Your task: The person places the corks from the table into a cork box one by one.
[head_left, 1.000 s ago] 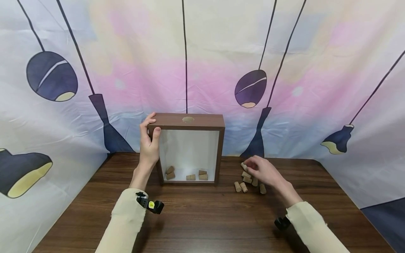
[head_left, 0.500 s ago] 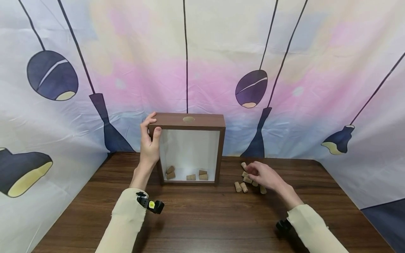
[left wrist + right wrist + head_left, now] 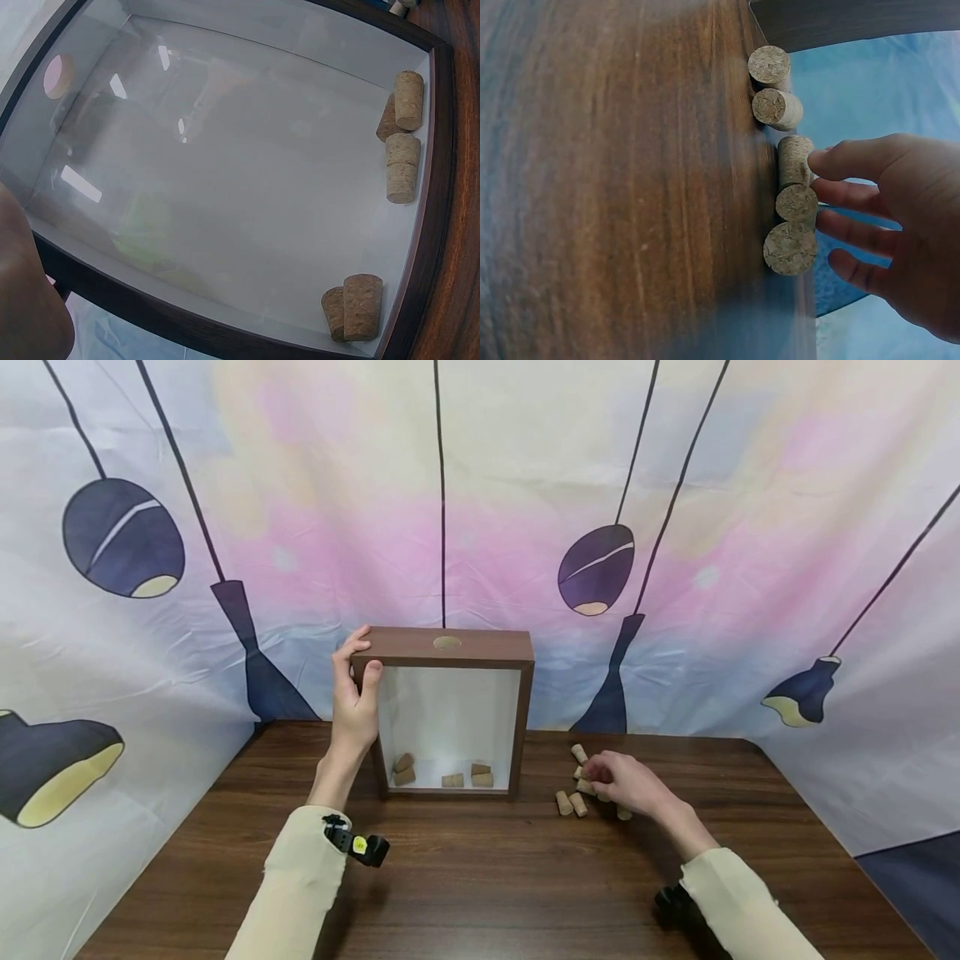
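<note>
My left hand (image 3: 354, 710) grips the upper left corner of a brown-framed shadow box (image 3: 487, 645), thumb on the front and fingers around the side. The box stands upright, with a clear front and a round hole (image 3: 447, 642) in its top. Several tapered corks (image 3: 482, 780) lie along its floor; the left wrist view shows a pair (image 3: 362, 307) in one corner. To the right of the box, my right hand (image 3: 630, 783) is down at a small pile of loose corks. Its thumb tip overlaps the edge of one cork (image 3: 793, 161) in the right wrist view, with the other fingers loosely bent and spread.
Two corks (image 3: 570, 804) lie at the near left of the pile, and another (image 3: 578, 754) lies at its far end. The dark wooden table (image 3: 480, 877) ends at a printed cloth backdrop (image 3: 480, 527) behind the box.
My right hand has drawn back from the farthest cork and moved slightly nearer and right, over the middle of the pile. My left hand and the box have kept their place.
</note>
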The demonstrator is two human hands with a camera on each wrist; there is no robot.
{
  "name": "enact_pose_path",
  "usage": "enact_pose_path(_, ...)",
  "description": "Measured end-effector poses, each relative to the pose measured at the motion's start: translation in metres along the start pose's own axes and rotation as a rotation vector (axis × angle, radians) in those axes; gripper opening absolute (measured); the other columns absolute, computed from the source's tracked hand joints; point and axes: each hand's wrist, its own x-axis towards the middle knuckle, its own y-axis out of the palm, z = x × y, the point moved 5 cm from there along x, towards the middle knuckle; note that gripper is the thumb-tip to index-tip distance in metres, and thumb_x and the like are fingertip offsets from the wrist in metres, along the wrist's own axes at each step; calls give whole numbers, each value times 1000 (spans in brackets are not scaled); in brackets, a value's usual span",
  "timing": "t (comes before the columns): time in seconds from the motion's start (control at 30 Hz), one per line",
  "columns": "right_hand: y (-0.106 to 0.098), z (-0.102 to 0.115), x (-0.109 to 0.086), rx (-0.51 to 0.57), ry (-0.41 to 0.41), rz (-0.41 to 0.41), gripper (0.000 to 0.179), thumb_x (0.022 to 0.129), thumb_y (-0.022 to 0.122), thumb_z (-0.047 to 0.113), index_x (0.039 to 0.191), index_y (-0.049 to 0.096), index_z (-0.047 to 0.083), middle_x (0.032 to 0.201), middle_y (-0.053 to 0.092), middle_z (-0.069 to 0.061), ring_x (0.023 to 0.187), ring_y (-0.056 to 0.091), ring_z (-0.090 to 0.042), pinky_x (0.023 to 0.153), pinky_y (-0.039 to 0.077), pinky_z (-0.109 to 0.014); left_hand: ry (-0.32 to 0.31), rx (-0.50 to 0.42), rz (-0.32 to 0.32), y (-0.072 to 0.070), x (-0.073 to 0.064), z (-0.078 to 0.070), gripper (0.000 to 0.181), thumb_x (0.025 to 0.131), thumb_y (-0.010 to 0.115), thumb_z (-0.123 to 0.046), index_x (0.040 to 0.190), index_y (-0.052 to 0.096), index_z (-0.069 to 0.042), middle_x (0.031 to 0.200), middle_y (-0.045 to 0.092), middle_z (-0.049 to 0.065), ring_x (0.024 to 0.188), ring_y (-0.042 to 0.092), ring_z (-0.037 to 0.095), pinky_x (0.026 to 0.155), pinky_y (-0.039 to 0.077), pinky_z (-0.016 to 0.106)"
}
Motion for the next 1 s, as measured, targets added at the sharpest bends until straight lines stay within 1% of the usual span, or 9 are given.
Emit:
enact_pose_path(0.37, -2, 0, 2, -52, 8, -29, 11, 92, 70, 13, 103, 71, 16, 97, 63, 2, 81, 58, -10, 72, 48, -33, 2, -4, -6, 0, 1, -2, 32, 106, 45, -12, 126, 37, 12, 151, 35, 29, 144, 30, 38, 105, 29, 22)
enact_pose_path(0.6, -1, -3, 4, -58, 11, -4, 13, 92, 70, 12, 105, 72, 15, 100, 66, 1, 86, 61, -13, 75, 50, -37, -3, -12, 2, 1, 1, -1, 35, 107, 45, -16, 127, 37, 12, 152, 34, 29, 142, 33, 36, 100, 31, 22)
enact_pose_path(0.73, -1, -2, 3, -53, 6, 5, 13, 91, 71, 14, 105, 71, 15, 101, 66, 0, 90, 62, -17, 78, 50, -39, 0, -10, 2, 1, 1, -1, 34, 107, 45, -14, 127, 37, 12, 151, 34, 30, 142, 32, 36, 101, 31, 22)
enact_pose_path(0.87, 1, 0, 2, -45, -20, 28, 10, 92, 71, 15, 102, 72, 18, 101, 65, 1, 91, 60, -18, 77, 48, -39, 3, -1, -2, 0, -1, -1, 33, 107, 45, -13, 127, 37, 12, 151, 35, 30, 142, 31, 37, 100, 31, 22)
enact_pose_path(0.93, 1, 1, 1, -41, -30, 37, 9, 92, 71, 16, 100, 72, 19, 100, 64, 2, 90, 59, -18, 76, 48, -38, 0, 2, 1, 0, -1, -1, 33, 107, 45, -13, 127, 37, 12, 151, 34, 30, 142, 32, 37, 99, 31, 22)
enact_pose_path(1.0, 2, 2, 1, -41, -32, 41, 8, 92, 72, 18, 99, 73, 21, 101, 64, 3, 90, 59, -17, 76, 48, -37, -3, 4, 4, -1, -1, -1, 34, 107, 45, -14, 127, 37, 12, 151, 34, 29, 142, 31, 36, 100, 30, 22)
